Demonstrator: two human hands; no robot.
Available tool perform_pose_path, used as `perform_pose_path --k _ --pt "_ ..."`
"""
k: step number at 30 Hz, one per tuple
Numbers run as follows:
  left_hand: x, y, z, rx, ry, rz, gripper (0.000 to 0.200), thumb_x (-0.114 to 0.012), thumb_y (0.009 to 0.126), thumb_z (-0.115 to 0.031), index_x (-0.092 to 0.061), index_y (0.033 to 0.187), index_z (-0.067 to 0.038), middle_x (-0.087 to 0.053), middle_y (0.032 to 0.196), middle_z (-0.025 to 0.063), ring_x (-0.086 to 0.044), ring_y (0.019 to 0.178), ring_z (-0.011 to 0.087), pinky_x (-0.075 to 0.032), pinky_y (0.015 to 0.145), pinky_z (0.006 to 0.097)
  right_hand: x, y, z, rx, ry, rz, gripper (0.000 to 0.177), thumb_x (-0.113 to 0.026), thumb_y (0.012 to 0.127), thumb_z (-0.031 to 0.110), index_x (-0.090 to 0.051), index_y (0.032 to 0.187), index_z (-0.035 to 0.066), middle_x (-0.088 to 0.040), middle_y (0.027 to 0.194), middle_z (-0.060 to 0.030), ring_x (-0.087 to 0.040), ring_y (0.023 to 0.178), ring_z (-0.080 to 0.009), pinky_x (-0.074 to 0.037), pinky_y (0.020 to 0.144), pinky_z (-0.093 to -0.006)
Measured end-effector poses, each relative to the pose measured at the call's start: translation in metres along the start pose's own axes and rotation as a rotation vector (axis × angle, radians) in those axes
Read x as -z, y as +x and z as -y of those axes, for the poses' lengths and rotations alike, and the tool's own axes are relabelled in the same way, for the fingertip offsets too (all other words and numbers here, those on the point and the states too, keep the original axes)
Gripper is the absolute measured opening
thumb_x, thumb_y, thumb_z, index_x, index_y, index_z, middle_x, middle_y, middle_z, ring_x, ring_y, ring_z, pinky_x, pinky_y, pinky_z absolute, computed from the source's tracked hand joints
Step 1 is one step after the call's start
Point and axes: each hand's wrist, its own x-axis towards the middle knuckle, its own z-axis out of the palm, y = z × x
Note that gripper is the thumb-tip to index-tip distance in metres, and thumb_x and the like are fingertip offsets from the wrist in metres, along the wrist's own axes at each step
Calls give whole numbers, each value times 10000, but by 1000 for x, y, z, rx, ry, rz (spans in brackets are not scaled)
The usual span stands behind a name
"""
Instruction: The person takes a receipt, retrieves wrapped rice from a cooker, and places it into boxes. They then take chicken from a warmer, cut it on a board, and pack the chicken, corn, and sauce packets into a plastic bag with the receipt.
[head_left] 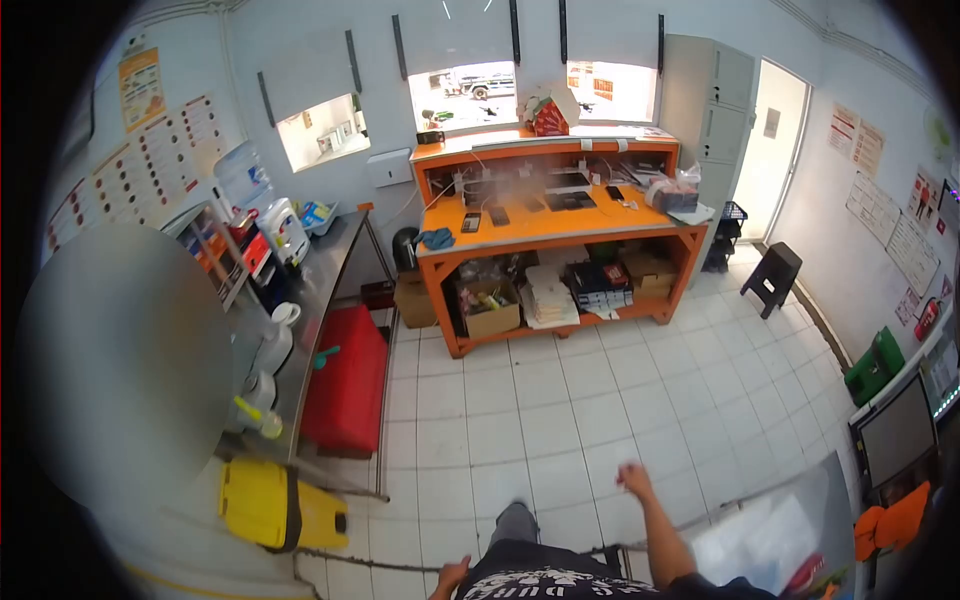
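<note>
My right hand (632,478) hangs over the white tiled floor (560,440), its fingers loosely curled with nothing visible in them. It is apart from every object; closest to it is the grey table (830,490) at the lower right. My left hand (455,573) is low beside my body, near the bottom edge of the view. Its fingers look curled in, partly hidden, and no object shows in it. One of my legs (515,522) shows between the hands.
Ahead stands an orange counter (575,238) with shelves. A steel bench (325,290) lines the left, a red box (350,385) under it and a yellow bin (255,505) beside it. A black stool (775,275) and green bin (875,367) stand on the right.
</note>
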Motion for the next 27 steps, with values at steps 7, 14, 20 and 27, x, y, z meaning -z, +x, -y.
perform_pose_path --k 7,14,20,27 --pt "95 183 -86 78 249 179 626 -445 915 -616 -693 1126 -81 -685 1125 219 -626 1088 422 -493 954 485 111 332 147 -166 392 -278 287 -553 963 271 -652 954 1 -691 722 -82 -648 653 -143 -492 566 -290" --pt "342 375 -452 -387 -101 -411 543 -643 859 -536 -699 775 -2 -693 794 224 -681 802 399 -526 739 485 54 488 171 -595 677 238 210 -585 932 184 -662 1013 7 -722 873 -109 -704 761 -177 -551 635 -322" --pt "541 437 -836 -714 -211 -654 340 -664 884 -395 -688 895 -55 -714 847 153 -681 845 358 -535 730 428 69 858 236 -10 659 57 234 -598 975 192 -665 1033 -24 -715 962 -93 -666 953 -161 -507 835 -286" --pt "645 607 -1143 -937 344 -529 621 -750 808 -297 -548 1301 22 -493 1395 207 -533 1242 347 -485 994 423 93 1282 324 98 271 -135 302 -598 905 243 -651 1101 19 -676 1030 -236 -644 1001 -409 -507 861 -460"
